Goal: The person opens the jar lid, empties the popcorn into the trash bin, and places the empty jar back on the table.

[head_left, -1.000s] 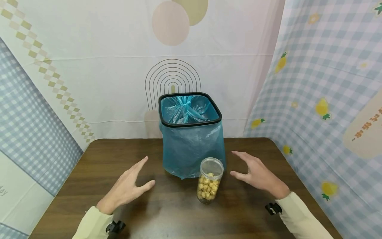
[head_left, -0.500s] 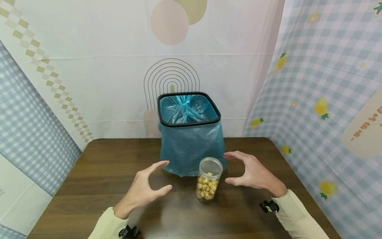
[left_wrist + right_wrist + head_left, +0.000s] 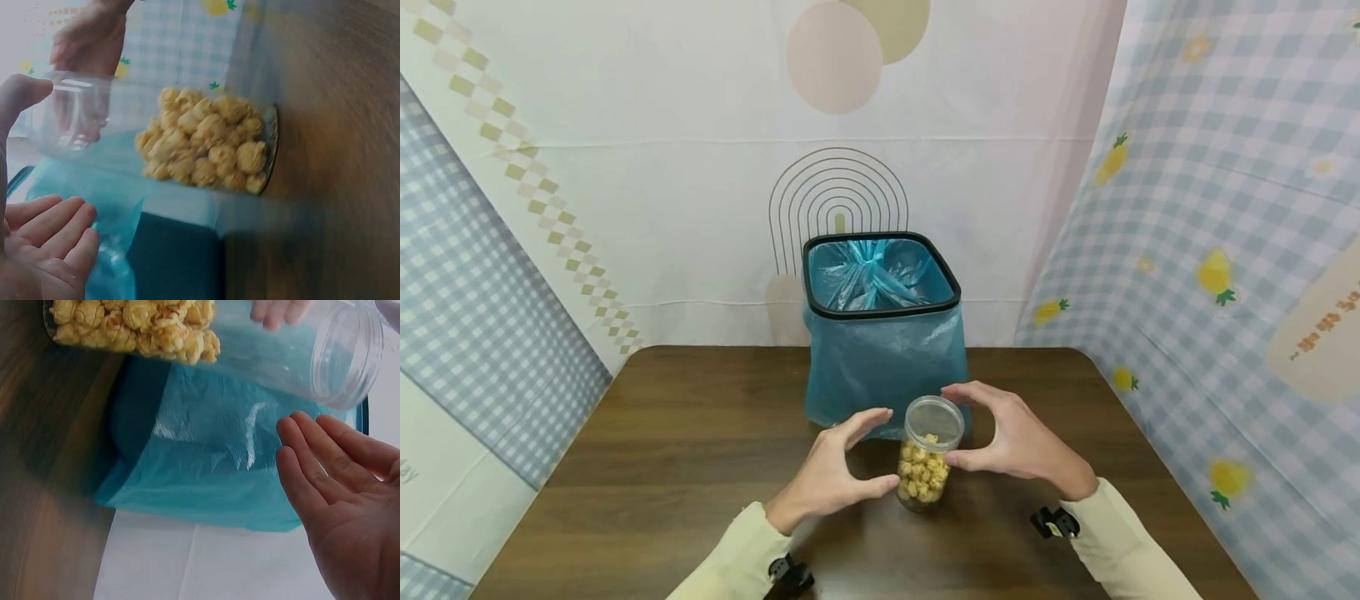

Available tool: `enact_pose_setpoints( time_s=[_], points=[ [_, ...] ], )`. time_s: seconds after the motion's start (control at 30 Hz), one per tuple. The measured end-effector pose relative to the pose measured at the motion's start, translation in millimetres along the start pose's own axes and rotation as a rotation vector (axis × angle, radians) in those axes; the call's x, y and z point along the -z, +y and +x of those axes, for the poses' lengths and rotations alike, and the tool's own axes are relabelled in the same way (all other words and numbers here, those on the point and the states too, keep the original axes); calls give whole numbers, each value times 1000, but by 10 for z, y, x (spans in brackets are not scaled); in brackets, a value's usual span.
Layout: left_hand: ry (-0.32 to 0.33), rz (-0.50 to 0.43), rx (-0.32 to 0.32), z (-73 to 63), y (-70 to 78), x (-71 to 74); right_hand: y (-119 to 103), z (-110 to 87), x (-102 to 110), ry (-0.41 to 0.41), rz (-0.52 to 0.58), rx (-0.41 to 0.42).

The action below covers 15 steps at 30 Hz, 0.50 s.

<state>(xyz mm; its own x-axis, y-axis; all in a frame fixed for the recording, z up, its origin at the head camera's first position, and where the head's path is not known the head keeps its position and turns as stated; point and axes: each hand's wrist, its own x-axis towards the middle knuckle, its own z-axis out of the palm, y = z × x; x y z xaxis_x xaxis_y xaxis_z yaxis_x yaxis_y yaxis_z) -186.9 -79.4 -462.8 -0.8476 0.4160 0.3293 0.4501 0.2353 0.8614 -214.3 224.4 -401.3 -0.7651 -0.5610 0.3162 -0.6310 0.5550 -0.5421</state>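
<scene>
A clear plastic jar of caramel popcorn stands upright on the brown table, popcorn filling its lower half. My left hand is just left of it, thumb and fingers spread in a C shape. On the other side, my right hand curves loosely with its fingertips and thumb close to the jar's upper part; whether it touches cannot be told. In the right wrist view, relaxed fingers lie beside the jar's clear upper end. The left wrist view has popcorn between both hands.
Directly behind the jar stands a bin with a blue bag and a black rim; the bag is bunched inside. Patterned cloths hang behind and at both sides of the wooden table.
Both hands have moved inward toward the jar, the left one travelling farther to the right. The jar and bin have stayed in place.
</scene>
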Motion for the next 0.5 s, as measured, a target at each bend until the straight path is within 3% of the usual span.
enact_pose_setpoints(
  time_s=[0.5],
  points=[
    [-59, -126, -34, 308, -183, -514, -33, 100, -119, 11, 31, 46]
  ],
)
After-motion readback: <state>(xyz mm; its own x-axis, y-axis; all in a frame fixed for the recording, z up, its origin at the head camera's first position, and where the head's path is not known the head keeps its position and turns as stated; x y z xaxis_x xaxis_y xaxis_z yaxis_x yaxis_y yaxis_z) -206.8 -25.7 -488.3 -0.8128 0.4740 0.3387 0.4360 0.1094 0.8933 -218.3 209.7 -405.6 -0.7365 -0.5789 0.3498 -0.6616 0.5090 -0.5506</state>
